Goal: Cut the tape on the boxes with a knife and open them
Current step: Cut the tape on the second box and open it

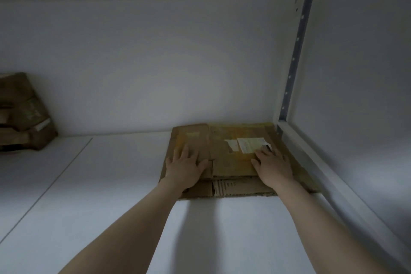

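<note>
Our left hand [185, 162] and right hand [272, 163] press flat, fingers straight, on the box [229, 158] beside the post [291, 69].

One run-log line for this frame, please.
left hand: flat on flattened brown cardboard box | right hand: flat on same box, beside white paper label | knife: not in view | site: white shelf

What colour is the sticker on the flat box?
White, with faint print too blurry to read. The sticker on the cardboard box shows in the head view.
</note>
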